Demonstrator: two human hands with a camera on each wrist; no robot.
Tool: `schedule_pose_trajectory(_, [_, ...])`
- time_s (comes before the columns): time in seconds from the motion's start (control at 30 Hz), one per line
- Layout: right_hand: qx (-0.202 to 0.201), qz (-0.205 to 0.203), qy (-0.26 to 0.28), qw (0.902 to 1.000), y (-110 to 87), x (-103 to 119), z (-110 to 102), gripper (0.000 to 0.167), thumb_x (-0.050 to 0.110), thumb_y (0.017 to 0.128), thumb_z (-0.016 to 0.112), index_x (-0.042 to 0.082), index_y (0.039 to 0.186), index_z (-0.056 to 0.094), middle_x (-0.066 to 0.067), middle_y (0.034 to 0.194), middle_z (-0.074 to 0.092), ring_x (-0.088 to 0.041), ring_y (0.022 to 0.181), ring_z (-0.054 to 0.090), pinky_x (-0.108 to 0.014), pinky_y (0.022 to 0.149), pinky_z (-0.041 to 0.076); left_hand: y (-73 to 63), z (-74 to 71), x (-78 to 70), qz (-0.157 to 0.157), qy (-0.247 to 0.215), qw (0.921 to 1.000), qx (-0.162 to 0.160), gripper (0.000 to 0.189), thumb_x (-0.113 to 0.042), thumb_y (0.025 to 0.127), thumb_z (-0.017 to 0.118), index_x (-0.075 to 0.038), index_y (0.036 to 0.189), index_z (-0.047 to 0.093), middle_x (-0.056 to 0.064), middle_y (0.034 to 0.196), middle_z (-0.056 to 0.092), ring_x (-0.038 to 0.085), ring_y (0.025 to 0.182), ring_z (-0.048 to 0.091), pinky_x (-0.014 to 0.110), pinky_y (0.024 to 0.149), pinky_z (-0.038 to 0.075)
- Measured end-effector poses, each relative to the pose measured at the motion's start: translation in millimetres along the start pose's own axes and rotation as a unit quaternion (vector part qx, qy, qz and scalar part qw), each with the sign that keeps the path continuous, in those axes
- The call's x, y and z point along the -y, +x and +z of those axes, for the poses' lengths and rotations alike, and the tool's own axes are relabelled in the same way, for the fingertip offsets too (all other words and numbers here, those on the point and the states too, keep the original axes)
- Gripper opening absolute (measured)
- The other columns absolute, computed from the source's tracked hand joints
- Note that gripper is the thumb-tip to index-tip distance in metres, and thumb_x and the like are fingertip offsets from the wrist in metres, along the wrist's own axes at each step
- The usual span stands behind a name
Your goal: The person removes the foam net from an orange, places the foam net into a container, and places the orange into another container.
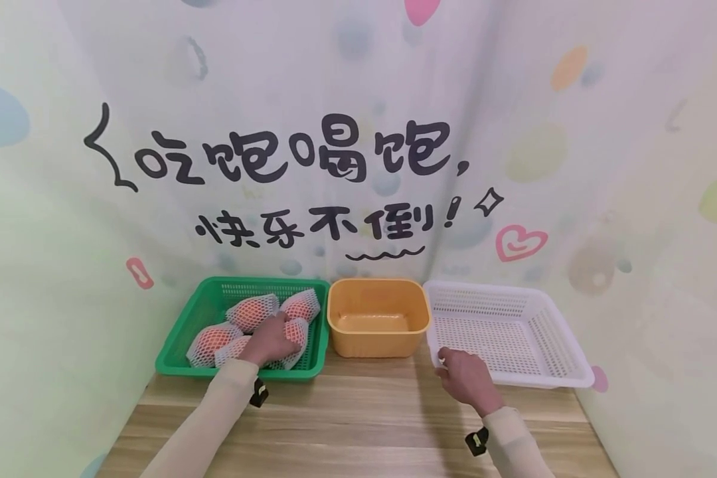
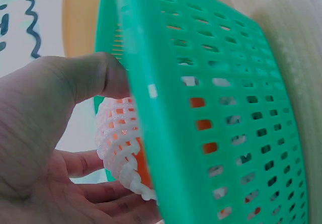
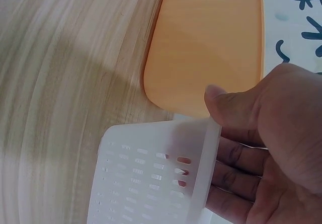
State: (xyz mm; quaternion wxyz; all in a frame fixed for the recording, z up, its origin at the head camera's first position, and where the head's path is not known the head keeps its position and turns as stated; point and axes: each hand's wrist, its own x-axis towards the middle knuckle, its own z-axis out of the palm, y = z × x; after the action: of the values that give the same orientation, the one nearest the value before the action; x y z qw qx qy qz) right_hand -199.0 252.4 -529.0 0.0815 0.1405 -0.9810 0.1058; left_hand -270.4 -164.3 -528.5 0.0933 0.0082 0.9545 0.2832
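My left hand (image 1: pixel 273 340) reaches into the green basket (image 1: pixel 239 373) at the left. Its thumb and fingers lie around a round orange-red fruit in a white foam net (image 2: pixel 118 138); the basket wall hides the fingertips in the left wrist view. Beside it in the same basket lie several more netted fruits (image 1: pixel 214 342). Over at the right, my right hand (image 1: pixel 469 380) holds the near left corner of a white basket (image 1: pixel 564 380). The right wrist view shows the thumb on the rim's outer side and the other fingers inside.
Between the two baskets stands a yellow-orange bin (image 1: pixel 379 344), close to both. All three sit on a wood-grain table (image 1: pixel 358 418), against a printed wall covering (image 1: pixel 358 79) with black lettering. A dark strap device is on each wrist.
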Motion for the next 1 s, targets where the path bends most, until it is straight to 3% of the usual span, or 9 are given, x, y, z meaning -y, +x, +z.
schedule_pose_trajectory(0.13, [-0.001,0.001,0.001,1.0,-0.6,1,1,0.021,0.018,0.083,0.082,0.006,0.094,0.069,-0.004,0.077,0.073,-0.022,0.066,0.068,-0.039,0.055,0.052,-3.3,-5.1,-1.8,0.001,-0.006,0.9999,-0.009,0.075,-0.024,0.081,0.081,0.002,0.142,0.049,0.021,0.131,0.063,0.032,0.111,0.062,0.054,0.096,0.056])
schedule_pose_trajectory(0.4, [0.002,0.005,0.0,1.0,1.0,-1,1,0.019,0.017,0.084,0.081,0.007,0.096,0.07,-0.004,0.079,0.073,-0.023,0.067,0.068,-0.04,0.056,0.053,-11.2,-15.4,-2.9,-0.005,-0.029,0.9994,-0.02,0.077,-0.028,0.082,0.082,-0.002,0.146,0.046,0.024,0.146,0.055,0.036,0.122,0.058,0.058,0.103,0.052])
schedule_pose_trajectory(0.67, [-0.002,0.014,0.013,0.9998,1.8,-2,4,0.019,0.018,0.085,0.079,0.007,0.098,0.071,-0.005,0.084,0.075,-0.025,0.07,0.069,-0.042,0.057,0.054,-26.8,-22.4,-6.8,0.0,-0.073,0.9963,-0.045,0.075,-0.03,0.084,0.08,-0.006,0.147,0.046,0.022,0.148,0.052,0.038,0.126,0.055,0.06,0.104,0.049])
schedule_pose_trajectory(1.0, [-0.021,0.02,0.015,0.9995,-3.9,-3,11,0.02,0.016,0.086,0.079,0.005,0.102,0.073,-0.008,0.088,0.076,-0.028,0.077,0.072,-0.045,0.062,0.057,-50.3,-13.5,-16.0,0.045,-0.14,0.9847,-0.093,0.075,-0.031,0.084,0.081,-0.008,0.146,0.046,0.018,0.149,0.051,0.038,0.136,0.049,0.061,0.112,0.044])
